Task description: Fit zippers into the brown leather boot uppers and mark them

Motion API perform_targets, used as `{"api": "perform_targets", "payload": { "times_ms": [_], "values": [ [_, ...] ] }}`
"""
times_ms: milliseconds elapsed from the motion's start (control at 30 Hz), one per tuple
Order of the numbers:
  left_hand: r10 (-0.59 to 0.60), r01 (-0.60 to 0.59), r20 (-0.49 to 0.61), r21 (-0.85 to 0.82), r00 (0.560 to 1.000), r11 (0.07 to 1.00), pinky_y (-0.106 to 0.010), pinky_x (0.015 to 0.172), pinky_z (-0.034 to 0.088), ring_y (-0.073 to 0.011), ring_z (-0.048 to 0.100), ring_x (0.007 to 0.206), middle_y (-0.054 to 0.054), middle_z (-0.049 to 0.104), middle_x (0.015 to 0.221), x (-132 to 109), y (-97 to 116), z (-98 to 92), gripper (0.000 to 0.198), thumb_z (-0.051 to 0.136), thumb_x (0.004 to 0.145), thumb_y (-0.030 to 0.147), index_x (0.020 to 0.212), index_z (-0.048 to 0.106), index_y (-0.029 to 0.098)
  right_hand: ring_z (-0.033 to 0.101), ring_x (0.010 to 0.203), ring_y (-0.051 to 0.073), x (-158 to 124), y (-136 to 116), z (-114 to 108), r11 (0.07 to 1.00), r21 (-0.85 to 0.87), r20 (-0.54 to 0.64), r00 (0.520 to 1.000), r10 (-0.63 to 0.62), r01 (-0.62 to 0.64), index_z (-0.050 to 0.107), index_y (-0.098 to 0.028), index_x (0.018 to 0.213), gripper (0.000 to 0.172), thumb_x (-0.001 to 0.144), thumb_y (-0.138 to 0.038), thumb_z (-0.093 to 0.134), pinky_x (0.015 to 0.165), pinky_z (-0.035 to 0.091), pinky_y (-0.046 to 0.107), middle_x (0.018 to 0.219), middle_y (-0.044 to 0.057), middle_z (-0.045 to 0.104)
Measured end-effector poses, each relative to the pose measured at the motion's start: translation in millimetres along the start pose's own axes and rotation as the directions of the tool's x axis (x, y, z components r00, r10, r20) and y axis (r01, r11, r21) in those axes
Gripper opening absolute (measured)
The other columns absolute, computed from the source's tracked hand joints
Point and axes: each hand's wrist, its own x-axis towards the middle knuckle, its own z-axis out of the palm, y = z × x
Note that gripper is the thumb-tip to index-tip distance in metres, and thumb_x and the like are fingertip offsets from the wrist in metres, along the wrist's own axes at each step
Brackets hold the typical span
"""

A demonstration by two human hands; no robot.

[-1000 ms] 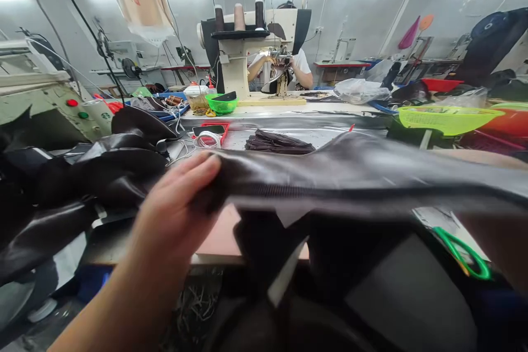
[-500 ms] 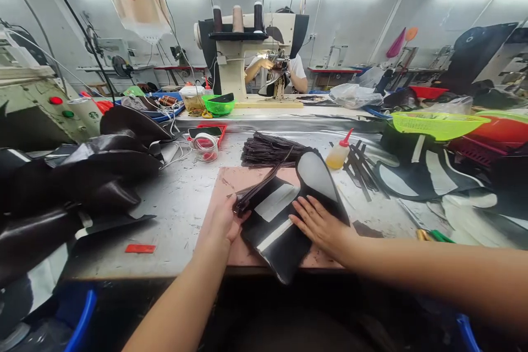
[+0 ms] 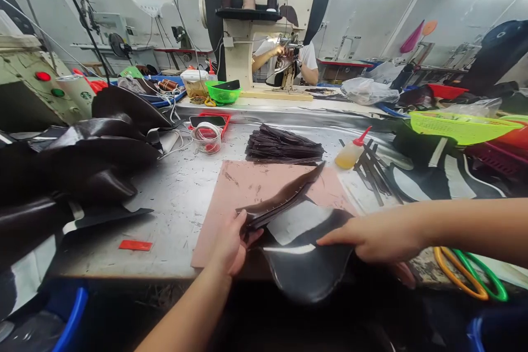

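Note:
A dark brown leather boot upper (image 3: 307, 280) lies partly over a pink board (image 3: 235, 187) and hangs past the table's front edge. Its black inner side carries pale grey and white backing patches, and stitches run along one raised flap. My left hand (image 3: 233, 242) pinches the upper's left edge, thumb on top. On the right edge is my right hand (image 3: 371, 236), its index finger stretched over the lining; the other fingers are largely hidden and look curled round the edge. Behind the board lies a stack of dark leather strips (image 3: 282, 143).
Dark leather pieces (image 3: 103, 159) are heaped at left, near a red strip (image 3: 135, 245). At right are a glue bottle (image 3: 348, 155), loose strips (image 3: 373, 170), orange and green scissors handles (image 3: 470, 275) and a lime basket (image 3: 466, 126). A co-worker (image 3: 307, 66) sits behind a sewing machine (image 3: 239, 55).
The right hand has gone from lying flat on the upper to its right edge. The upper's far end has folded down towards me. My left hand keeps its hold; the view has shifted slightly.

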Motion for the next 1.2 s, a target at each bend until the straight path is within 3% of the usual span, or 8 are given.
{"api": "perform_targets", "payload": {
  "times_ms": [100, 267, 400, 500, 633, 733, 1000, 1200],
  "values": [
    [-0.063, 0.060, 0.046, 0.058, 0.997, 0.997, -0.028, 0.067, 0.055, -0.0132, 0.061, 0.075, -0.005, 0.064, 0.087, -6, -2, -2.9, 0.010, 0.049, 0.084, 0.016, 0.087, 0.059, 0.015, 0.058, 0.036, 0.018, 0, -16, -6, 0.995, -0.016, 0.470, 0.878, 0.094, -0.098, 0.054, -0.017, 0.124, 0.061, 0.066, -0.009, 0.038, 0.038, 0.044, 0.027, 0.052, -0.001, 0.063],
    [-0.087, 0.076, 0.109, 0.105, 0.990, 0.992, -0.028, 0.072, 0.054, -0.0153, 0.060, 0.088, -0.005, 0.064, 0.098, -3, -5, -6.6, 0.016, 0.053, 0.083, 0.023, 0.097, 0.058, 0.017, 0.063, 0.086, 0.038, 6, -53, 50, 0.756, -0.591, 0.302, 0.946, -0.117, 0.282, 0.056, -0.005, 0.117, 0.057, 0.062, -0.016, 0.064, 0.061, 0.051, 0.044, 0.102, 0.024, 0.064],
    [-0.069, 0.057, 0.118, 0.100, 0.991, 0.993, -0.029, 0.072, 0.052, -0.0176, 0.060, 0.089, -0.005, 0.065, 0.096, -1, -10, -8.8, 0.025, 0.064, 0.074, 0.032, 0.093, 0.057, 0.017, 0.064, 0.083, 0.035, 13, -61, 82, 0.428, -0.681, 0.476, 0.803, -0.358, 0.595, 0.060, -0.005, 0.108, 0.039, 0.070, -0.012, 0.059, 0.051, 0.048, 0.036, 0.115, 0.028, 0.057],
    [-0.069, 0.058, 0.127, 0.089, 0.990, 0.994, -0.029, 0.072, 0.051, -0.0182, 0.061, 0.085, -0.004, 0.066, 0.089, -1, -12, -8.0, 0.033, 0.071, 0.066, 0.037, 0.088, 0.057, 0.017, 0.063, 0.061, 0.022, 30, -48, 58, 0.684, -0.517, 0.490, 0.833, -0.256, 0.515, 0.062, -0.013, 0.092, 0.019, 0.075, -0.014, 0.055, 0.044, 0.039, 0.027, 0.088, 0.014, 0.068],
    [-0.043, 0.029, 0.151, 0.092, 0.988, 0.995, -0.026, 0.068, 0.050, -0.0146, 0.061, 0.073, -0.003, 0.065, 0.078, -3, -14, -6.5, 0.036, 0.074, 0.062, 0.039, 0.084, 0.058, 0.015, 0.058, 0.069, 0.014, 56, -22, 22, 0.995, -0.008, 0.338, 0.937, -0.086, 0.095, 0.052, -0.018, 0.085, 0.006, 0.080, -0.017, 0.048, 0.057, 0.042, 0.021, 0.078, 0.000, 0.062],
    [-0.067, 0.036, 0.121, 0.244, 0.990, 0.969, -0.022, 0.051, 0.044, -0.0105, 0.054, 0.055, -0.001, 0.061, 0.069, -4, -14, -9.2, 0.035, 0.069, 0.065, 0.041, 0.085, 0.057, 0.015, 0.058, 0.078, 0.013, 55, -19, 23, 0.989, 0.105, 0.311, 0.941, -0.133, 0.106, 0.051, -0.020, 0.090, 0.014, 0.080, -0.011, 0.046, 0.065, 0.042, 0.021, 0.085, -0.001, 0.063],
    [0.337, -0.221, -0.010, 0.735, 0.941, 0.641, -0.019, 0.049, 0.037, -0.0082, 0.046, 0.051, 0.008, 0.047, 0.058, -11, -18, -22.8, 0.032, 0.065, 0.066, 0.035, 0.074, 0.039, 0.020, 0.051, 0.056, 0.015, 49, -43, 43, 0.729, -0.472, 0.242, 0.868, -0.433, 0.495, 0.058, -0.018, 0.082, 0.009, 0.086, -0.023, 0.052, 0.049, 0.028, 0.027, 0.072, 0.002, 0.059],
    [0.281, -0.190, 0.108, 0.940, 0.954, 0.282, -0.020, 0.048, 0.034, -0.0096, 0.045, 0.051, 0.008, 0.045, 0.054, -15, -14, -17.3, 0.025, 0.061, 0.073, 0.028, 0.066, 0.038, 0.020, 0.051, 0.069, 0.016, 71, -32, 42, 0.714, -0.421, 0.257, 0.829, -0.497, 0.559, 0.062, -0.017, 0.080, 0.020, 0.087, -0.032, 0.051, 0.065, 0.038, 0.029, 0.080, 0.005, 0.058]
  ]
}}
